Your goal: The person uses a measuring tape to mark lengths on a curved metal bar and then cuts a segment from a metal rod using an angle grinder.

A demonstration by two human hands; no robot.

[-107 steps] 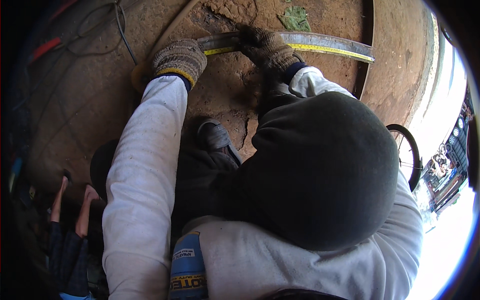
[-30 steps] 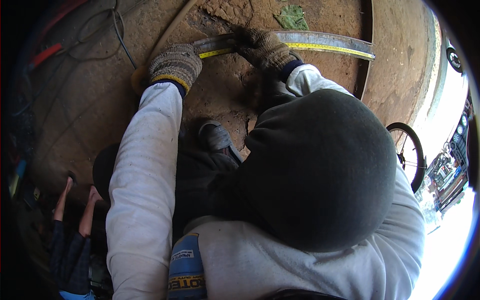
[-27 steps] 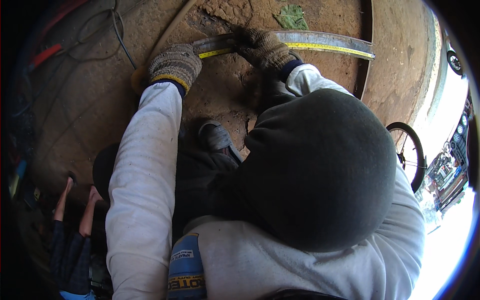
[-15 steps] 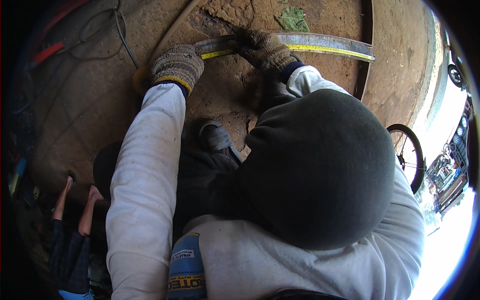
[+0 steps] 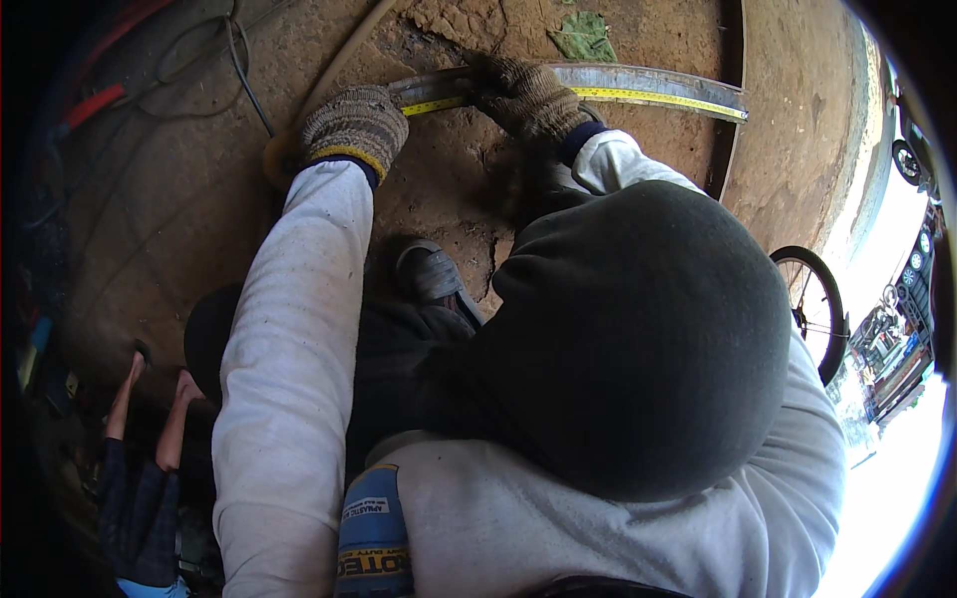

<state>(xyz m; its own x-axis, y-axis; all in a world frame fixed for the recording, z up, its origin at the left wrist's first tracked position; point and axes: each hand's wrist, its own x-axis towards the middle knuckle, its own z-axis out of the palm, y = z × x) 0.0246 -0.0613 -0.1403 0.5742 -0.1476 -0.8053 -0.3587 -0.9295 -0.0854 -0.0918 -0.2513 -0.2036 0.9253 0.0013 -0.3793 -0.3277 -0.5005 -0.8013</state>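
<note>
Resting over the metal bar [image 5: 638, 76] and the yellow measuring tape [image 5: 658, 98], your gloved right hand [image 5: 523, 100] hides part of both. Your gloved left hand [image 5: 354, 130] is curled at their left end. How tightly the fingers of either hand close, I cannot tell. The tape lies along the bar's near edge, across the brown floor [image 5: 663, 142].
</note>
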